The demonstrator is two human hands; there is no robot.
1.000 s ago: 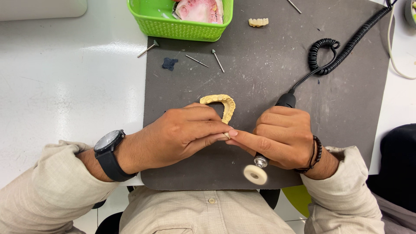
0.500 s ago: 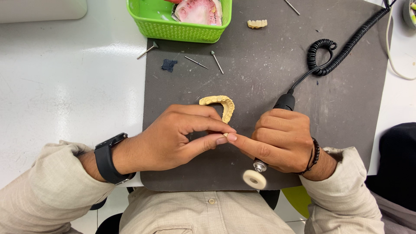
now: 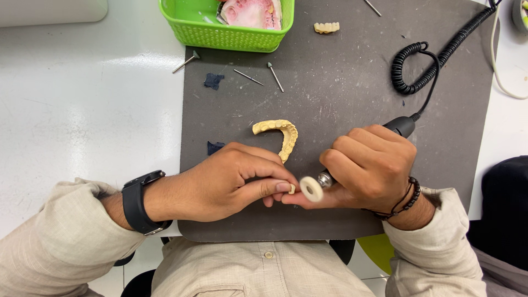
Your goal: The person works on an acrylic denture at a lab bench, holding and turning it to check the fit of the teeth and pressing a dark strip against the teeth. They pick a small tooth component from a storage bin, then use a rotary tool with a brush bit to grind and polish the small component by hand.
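Note:
My left hand (image 3: 225,184) pinches a small pale tooth-like piece (image 3: 291,188) between thumb and fingertips. My right hand (image 3: 371,168) grips a rotary handpiece (image 3: 401,126) whose white polishing wheel (image 3: 311,188) sits right beside that small piece, touching or nearly touching it. A cream horseshoe-shaped dental arch (image 3: 280,135) lies on the dark grey mat (image 3: 341,82) just behind my left hand. The handpiece's black coiled cord (image 3: 415,66) runs to the upper right.
A green basket (image 3: 220,30) with a pink dental cast (image 3: 250,12) stands at the mat's far edge. A small row of teeth (image 3: 326,27), several burs (image 3: 275,76) and dark scraps (image 3: 213,81) lie on the mat. White tabletop (image 3: 82,110) spreads left.
The handpiece has swung so its white wheel rose from below my hands to the small piece in my left fingertips. Both hands stayed in place.

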